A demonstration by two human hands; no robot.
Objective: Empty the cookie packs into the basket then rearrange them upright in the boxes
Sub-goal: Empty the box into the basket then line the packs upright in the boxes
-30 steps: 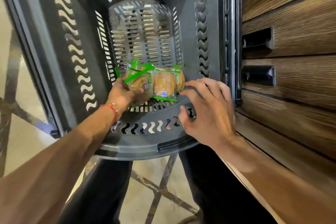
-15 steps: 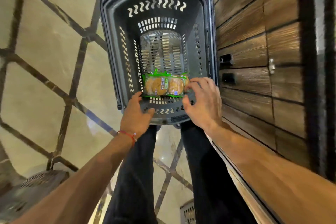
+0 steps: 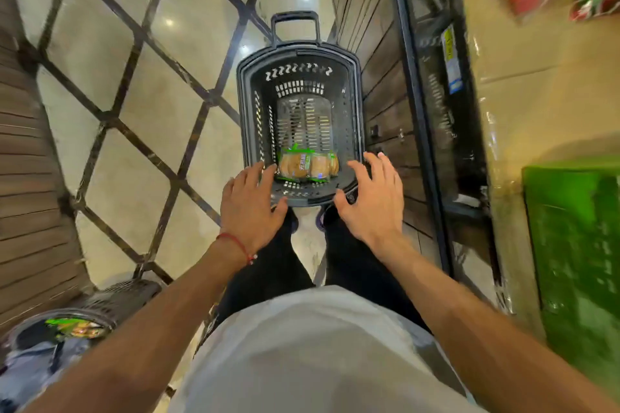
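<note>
Underfoot, the dark grey slotted plastic shopping basket (image 3: 250, 117) stands beside the brown wooden shelf base (image 3: 382, 104), its long axis running away from the person. Both hands are spread and hold nothing. The left hand (image 3: 250, 208) hovers over the near left corner and the right hand (image 3: 372, 201) over the near right corner; whether either touches the rim cannot be told. The clear, green-trimmed cookie packs (image 3: 307, 164) lie bunched against the basket's near wall. They should be light, slick crinkly film over brittle biscuits, so pinch a sealed end or cup the flat faces gently. Their row runs crosswise, side wall to side wall. The faces seem tilted upward, though blur makes that uncertain.
</note>
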